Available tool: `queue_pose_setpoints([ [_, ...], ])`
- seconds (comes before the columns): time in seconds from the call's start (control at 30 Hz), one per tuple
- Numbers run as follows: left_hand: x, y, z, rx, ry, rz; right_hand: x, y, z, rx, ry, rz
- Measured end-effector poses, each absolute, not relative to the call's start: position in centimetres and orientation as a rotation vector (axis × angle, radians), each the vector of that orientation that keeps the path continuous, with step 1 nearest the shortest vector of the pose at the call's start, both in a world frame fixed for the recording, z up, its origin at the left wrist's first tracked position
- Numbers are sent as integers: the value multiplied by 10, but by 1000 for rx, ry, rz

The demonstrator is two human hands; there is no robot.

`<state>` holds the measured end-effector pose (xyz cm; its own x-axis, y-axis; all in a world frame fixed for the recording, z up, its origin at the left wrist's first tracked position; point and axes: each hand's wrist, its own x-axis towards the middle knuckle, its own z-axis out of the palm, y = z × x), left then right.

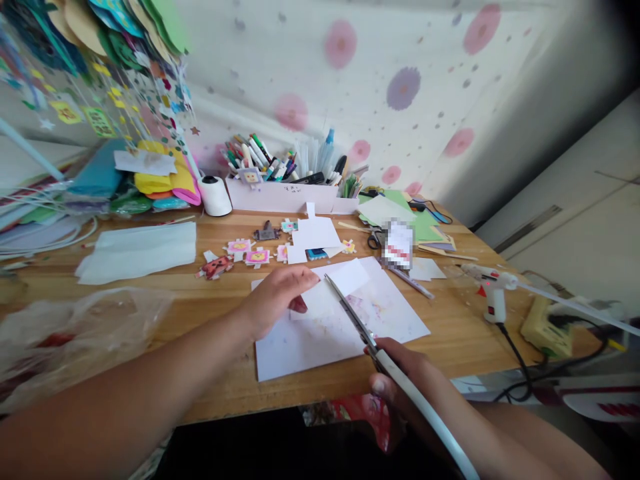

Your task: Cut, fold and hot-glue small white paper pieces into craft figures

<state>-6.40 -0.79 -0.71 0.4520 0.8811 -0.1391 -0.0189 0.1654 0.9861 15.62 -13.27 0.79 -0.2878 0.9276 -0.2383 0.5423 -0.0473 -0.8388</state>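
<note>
My left hand (280,297) pinches a small white piece of paper (320,303) between thumb and fingers, above a white sheet (285,357) with faint coloured marks. My right hand (400,377) is closed on a pair of scissors (353,317). Its metal blades point forward and left, with the tips beside the held paper; whether they touch it I cannot tell. A long white strip (425,407) crosses in front of my right hand and hides part of the grip.
Small paper cutouts (257,257) and white paper pieces (315,233) lie beyond the sheet. A pen box (283,198) stands at the back, beside a white thread spool (216,197). To the right are a glue gun (493,287) and a power strip (547,327); plastic bag (115,320) left.
</note>
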Motion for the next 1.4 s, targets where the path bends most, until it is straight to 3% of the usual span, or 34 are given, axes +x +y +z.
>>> queue_pose_setpoints([
  [0.17,-53,12,13,1369,857,575,156,-132,7,-1572,-1911,1197],
  [0.33,-54,17,23,1585,574,447,157,-136,9,-1538,-1730,1330],
  [0.9,-57,23,5,1700,616,527,167,-145,10,-1531,-1751,995],
  [1.4,-22,-46,1,1614,779,778,134,-113,11,-1261,-1027,942],
])
